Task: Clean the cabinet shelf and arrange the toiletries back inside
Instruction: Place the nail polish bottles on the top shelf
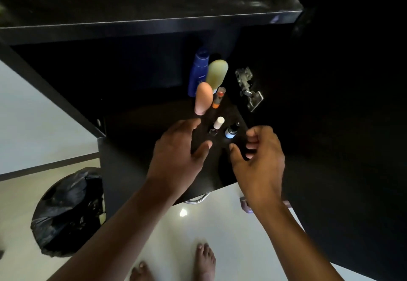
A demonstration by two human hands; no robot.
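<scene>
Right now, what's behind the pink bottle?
A yellow-green bottle and a blue bottle stand behind the pink bottle. Farther back, the shelf is too dark to see.

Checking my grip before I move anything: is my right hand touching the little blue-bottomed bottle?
Apart. The head view shows dark shelf between the right hand and the blue-bottomed bottle.

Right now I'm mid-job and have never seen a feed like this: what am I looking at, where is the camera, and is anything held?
It is a single view from a camera worn on a person's head, looking down. There is no machine, only two bare hands. The left hand and right hand hover empty over a black cabinet shelf. Standing on it are a blue bottle, a green tube, a peach tube, an orange-banded stick and two small bottles, a white-capped one and a pale blue one. A black bin bag sits on the floor.
</scene>
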